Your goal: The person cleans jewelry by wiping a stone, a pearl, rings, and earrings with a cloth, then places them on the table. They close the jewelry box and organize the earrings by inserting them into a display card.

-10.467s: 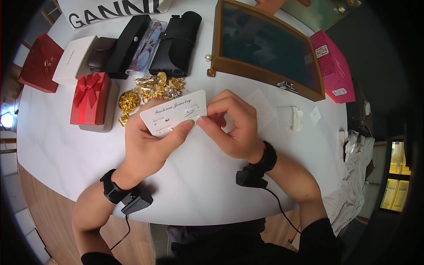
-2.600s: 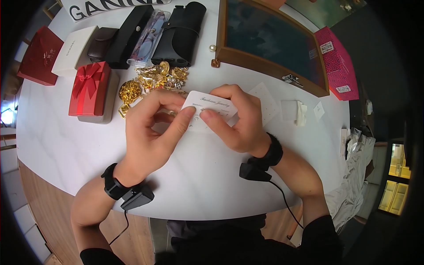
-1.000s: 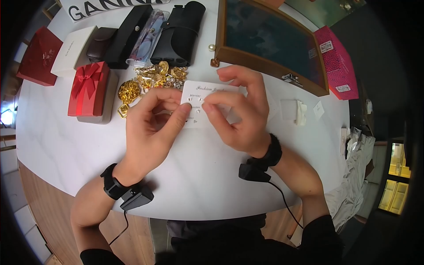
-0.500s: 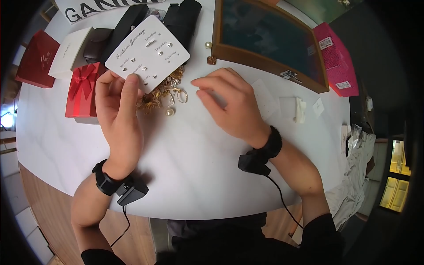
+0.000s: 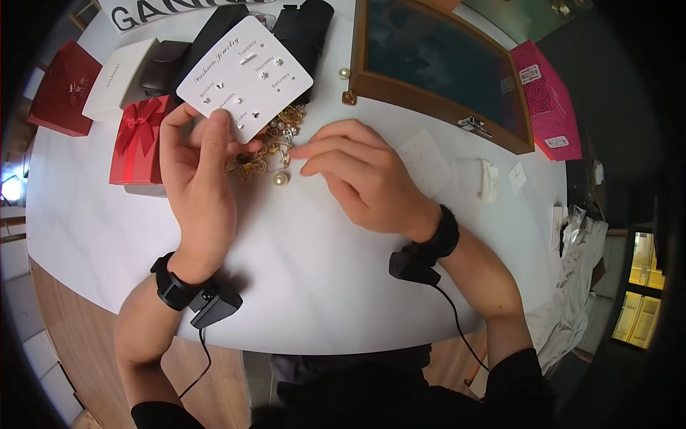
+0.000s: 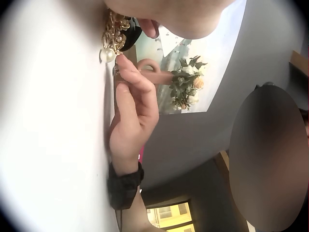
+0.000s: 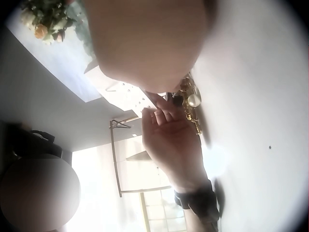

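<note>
In the head view my left hand (image 5: pixel 200 171) pinches a white earring card (image 5: pixel 246 79) by its lower corner, thumb on the front. The card reads "Fashion Jewelry", with small silver stud earrings beside weekday names. It is held up over the heap of gold and silver jewelry (image 5: pixel 289 118), hiding part of it. My right hand (image 5: pixel 364 175) is just right of the heap, its bent fingertips at the heap's edge. At the heap's front lies a pearl piece (image 5: pixel 280 179), also visible as a pearl (image 6: pixel 107 55) by the right fingertips in the left wrist view.
Behind the left hand stand a red gift box (image 5: pixel 136 150) with a bow, a white box (image 5: pixel 118 82), a dark red box (image 5: pixel 68 86) and a black case (image 5: pixel 304 32). A wooden glass-topped case (image 5: pixel 436 118) and a pink box (image 5: pixel 547 107) stand at right. A dotted card (image 5: pixel 427 161) lies nearby.
Both hands were on the card; the right hand has let go of it. The left hand has carried the card up and left, and the right fingers have moved to the jewelry heap.
</note>
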Tool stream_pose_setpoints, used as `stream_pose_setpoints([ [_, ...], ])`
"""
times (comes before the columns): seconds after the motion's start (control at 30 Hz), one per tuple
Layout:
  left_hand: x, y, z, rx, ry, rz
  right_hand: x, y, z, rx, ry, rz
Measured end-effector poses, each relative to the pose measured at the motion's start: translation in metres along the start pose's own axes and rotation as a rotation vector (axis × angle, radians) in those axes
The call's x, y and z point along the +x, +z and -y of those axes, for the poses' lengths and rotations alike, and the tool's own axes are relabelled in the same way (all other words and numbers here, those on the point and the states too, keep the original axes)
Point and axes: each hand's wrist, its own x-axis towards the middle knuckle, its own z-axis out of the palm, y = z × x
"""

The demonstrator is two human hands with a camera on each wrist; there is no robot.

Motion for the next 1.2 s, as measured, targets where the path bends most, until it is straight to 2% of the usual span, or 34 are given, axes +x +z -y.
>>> stream_pose_setpoints([
  [0.07, 0.002, 0.000, 0.001, -0.015, 0.015, 0.001, 0.003, 0.001, 0.003, -0.065, 0.084, -0.083],
  [0.37, 0.000, 0.002, 0.001, -0.025, 0.007, -0.008, 0.000, -0.001, 0.003, -0.021, 0.110, 0.030],
  [0.5, 0.000, 0.001, 0.002, -0.023, 0.001, -0.013, 0.002, 0.002, 0.000, -0.050, 0.091, -0.061],
  [0.67, -0.002, 0.002, 0.003, -0.041, -0.029, 0.001, 0.002, 0.005, 0.002, -0.083, 0.173, -0.124],
  [0.83, -0.011, 0.004, -0.001, -0.035, -0.004, 0.007, 0.003, 0.002, 0.002, -0.101, 0.148, -0.092],
  [0.9, -0.024, 0.011, -0.012, -0.028, 0.146, 0.133, 0.003, 0.001, 0.005, -0.102, 0.138, -0.077],
  [0.97, -0.048, 0.011, -0.012, 0.036, 0.176, 0.187, 0.000, -0.001, 0.010, -0.112, 0.267, -0.135],
  [1.03, -0.064, 0.005, -0.007, 0.261, 0.380, 0.465, 0.000, -0.001, 0.003, -0.090, 0.266, -0.149],
  [1.1, -0.065, 0.008, -0.003, 0.140, 0.396, 0.659, 0.002, 0.000, -0.001, -0.067, 0.255, -0.162],
  [1.17, -0.068, 0.015, -0.009, 0.346, 0.582, 0.940, 0.002, 0.000, -0.001, -0.074, 0.222, -0.153],
  [1.2, -0.071, 0.021, -0.002, 0.385, 0.698, 0.915, 0.002, 0.000, 0.000, -0.073, 0.220, -0.155],
])
